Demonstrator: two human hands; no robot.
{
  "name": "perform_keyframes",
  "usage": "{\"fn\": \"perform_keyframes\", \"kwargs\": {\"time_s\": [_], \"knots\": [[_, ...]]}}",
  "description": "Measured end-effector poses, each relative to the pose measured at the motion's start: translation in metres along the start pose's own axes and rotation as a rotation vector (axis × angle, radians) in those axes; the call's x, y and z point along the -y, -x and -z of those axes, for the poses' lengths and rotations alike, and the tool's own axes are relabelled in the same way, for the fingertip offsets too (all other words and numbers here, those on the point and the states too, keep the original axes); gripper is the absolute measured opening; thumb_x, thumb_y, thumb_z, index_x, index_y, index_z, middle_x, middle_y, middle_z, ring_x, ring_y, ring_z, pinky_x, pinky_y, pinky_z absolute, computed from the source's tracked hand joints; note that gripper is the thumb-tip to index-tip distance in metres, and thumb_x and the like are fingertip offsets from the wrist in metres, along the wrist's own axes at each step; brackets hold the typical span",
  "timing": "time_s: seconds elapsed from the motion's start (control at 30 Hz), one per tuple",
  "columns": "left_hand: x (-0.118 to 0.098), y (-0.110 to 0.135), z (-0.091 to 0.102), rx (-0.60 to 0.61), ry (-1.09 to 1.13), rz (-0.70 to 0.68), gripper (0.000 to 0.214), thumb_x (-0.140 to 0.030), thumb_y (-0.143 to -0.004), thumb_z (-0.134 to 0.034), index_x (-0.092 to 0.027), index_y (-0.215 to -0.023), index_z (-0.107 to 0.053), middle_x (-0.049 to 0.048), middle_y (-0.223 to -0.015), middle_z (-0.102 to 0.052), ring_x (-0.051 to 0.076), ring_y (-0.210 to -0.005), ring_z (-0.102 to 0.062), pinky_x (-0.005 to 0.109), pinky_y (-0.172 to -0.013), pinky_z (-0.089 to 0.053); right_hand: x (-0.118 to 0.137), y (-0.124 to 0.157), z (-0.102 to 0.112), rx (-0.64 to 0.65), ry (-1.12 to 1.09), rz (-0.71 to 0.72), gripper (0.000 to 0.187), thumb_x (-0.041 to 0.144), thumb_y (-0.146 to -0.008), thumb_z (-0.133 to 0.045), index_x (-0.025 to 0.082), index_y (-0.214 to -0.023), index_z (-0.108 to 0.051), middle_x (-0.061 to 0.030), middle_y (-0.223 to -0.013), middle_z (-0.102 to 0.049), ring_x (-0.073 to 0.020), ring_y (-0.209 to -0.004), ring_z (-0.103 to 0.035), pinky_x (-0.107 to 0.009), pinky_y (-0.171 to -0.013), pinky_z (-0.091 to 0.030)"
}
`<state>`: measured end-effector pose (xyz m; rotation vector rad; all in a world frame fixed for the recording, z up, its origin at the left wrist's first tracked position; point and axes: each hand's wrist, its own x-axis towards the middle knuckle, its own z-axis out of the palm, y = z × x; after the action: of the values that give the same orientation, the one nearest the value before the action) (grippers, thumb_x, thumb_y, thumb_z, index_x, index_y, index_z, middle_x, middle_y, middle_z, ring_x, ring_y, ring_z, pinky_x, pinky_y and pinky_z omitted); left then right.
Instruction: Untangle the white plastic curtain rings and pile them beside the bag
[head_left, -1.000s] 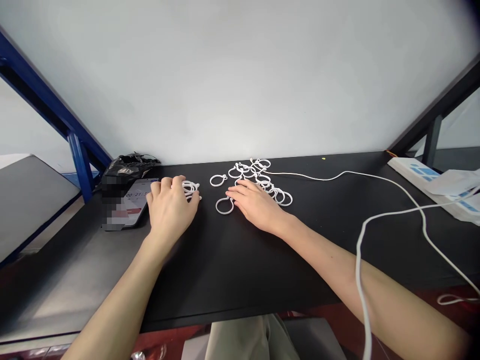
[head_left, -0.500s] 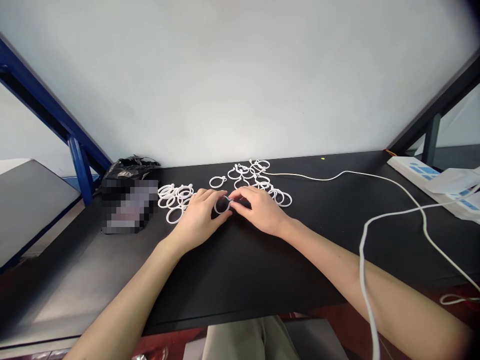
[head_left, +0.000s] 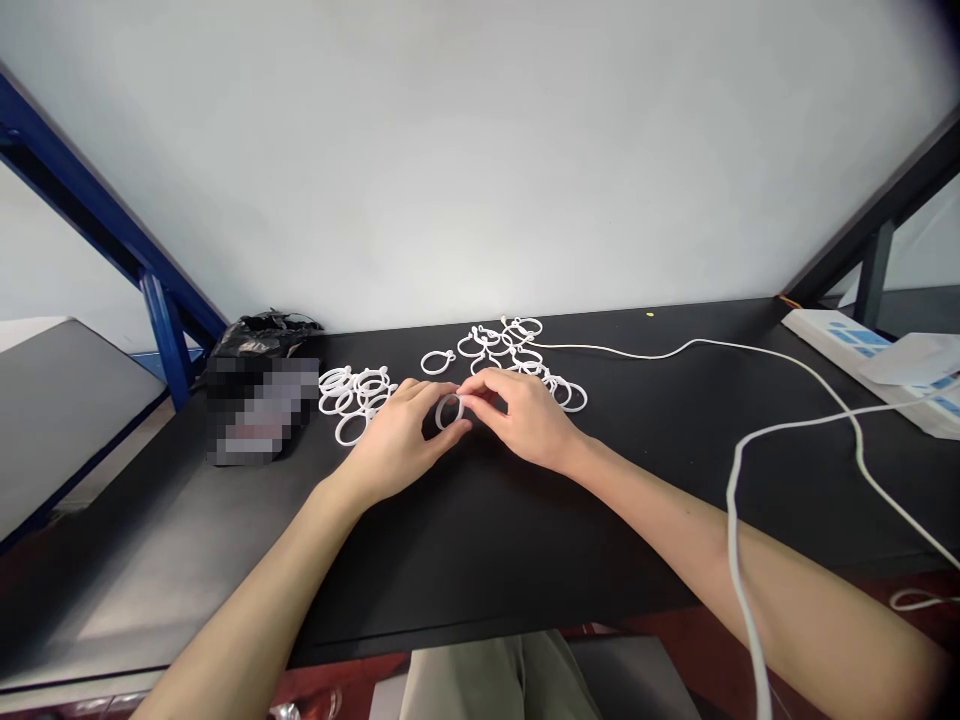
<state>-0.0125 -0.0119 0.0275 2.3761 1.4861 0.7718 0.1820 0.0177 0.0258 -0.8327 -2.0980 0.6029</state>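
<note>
Between my hands a white plastic curtain ring [head_left: 439, 414] is held up above the black table. My left hand [head_left: 401, 432] grips its edge between thumb and fingers. My right hand [head_left: 525, 415] pinches the ring's right side, where fingertips hide its small eyelet. Beside my left hand lies a cluster of white rings [head_left: 352, 430]. Behind my right hand a looser pile of white rings [head_left: 527, 360] spreads out. One single ring [head_left: 435, 363] lies apart between the two groups.
A crumpled black plastic bag [head_left: 259, 335] and a blurred-out flat object [head_left: 266, 410] sit at the left. A white cable [head_left: 739, 520] loops across my right forearm. White-and-blue packaging [head_left: 862, 345] lies at the right. Behind the table [head_left: 487, 560] stands a pale wall [head_left: 480, 170].
The held ring has turned slightly between my fingers, and my right fingertips have closed more tightly together over its side. The view has shifted a little; the piles look unchanged.
</note>
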Motion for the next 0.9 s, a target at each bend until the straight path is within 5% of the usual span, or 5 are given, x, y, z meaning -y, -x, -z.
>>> {"fn": "perform_keyframes", "kwargs": {"time_s": [0.27, 0.47, 0.67, 0.9], "knots": [[0.004, 0.000, -0.002, -0.047, -0.035, 0.006, 0.035, -0.043, -0.091, -0.057, -0.022, -0.119, -0.060, 0.0048, -0.105, -0.067, 0.024, -0.098, -0.057, 0.040, -0.087, -0.049, -0.005, 0.001, -0.002, -0.046, -0.008, -0.037, 0.009, 0.023, -0.094, -0.059, 0.022, -0.097, -0.067, 0.0013, -0.093, -0.074, -0.0126, -0.081, -0.067, -0.027, -0.077, -0.053], [0.022, -0.004, 0.005, -0.290, -0.231, 0.150, 0.037, -0.037, -0.090, -0.057, -0.017, -0.120, -0.059, 0.0106, -0.111, -0.066, 0.030, -0.106, -0.056, 0.046, -0.097, -0.045, -0.015, -0.003, 0.015, -0.134, 0.288, -0.132, 0.013, 0.023, -0.094, -0.054, 0.021, -0.095, -0.067, -0.0023, -0.094, -0.073, -0.0178, -0.086, -0.065, -0.032, -0.077, -0.050], [0.029, -0.003, 0.016, -0.426, -0.398, 0.398, 0.048, -0.038, -0.089, -0.055, -0.015, -0.131, -0.053, 0.0204, -0.131, -0.055, 0.043, -0.125, -0.042, 0.059, -0.099, -0.039, -0.016, -0.003, 0.036, 0.017, 0.513, -0.249, 0.020, 0.018, -0.092, -0.048, 0.021, -0.082, -0.065, -0.0025, -0.084, -0.071, -0.0195, -0.086, -0.061, -0.030, -0.068, -0.043], [0.022, -0.004, 0.010, -0.417, -0.363, 0.314, 0.037, -0.037, -0.090, -0.053, -0.017, -0.121, -0.058, 0.0161, -0.127, -0.058, 0.040, -0.121, -0.043, 0.058, -0.097, -0.039, -0.001, 0.001, 0.033, 0.104, 0.635, -0.385, 0.022, 0.039, -0.089, -0.057, 0.023, -0.074, -0.059, -0.0002, -0.069, -0.066, -0.0167, -0.063, -0.059, -0.029, -0.056, -0.034]]}}
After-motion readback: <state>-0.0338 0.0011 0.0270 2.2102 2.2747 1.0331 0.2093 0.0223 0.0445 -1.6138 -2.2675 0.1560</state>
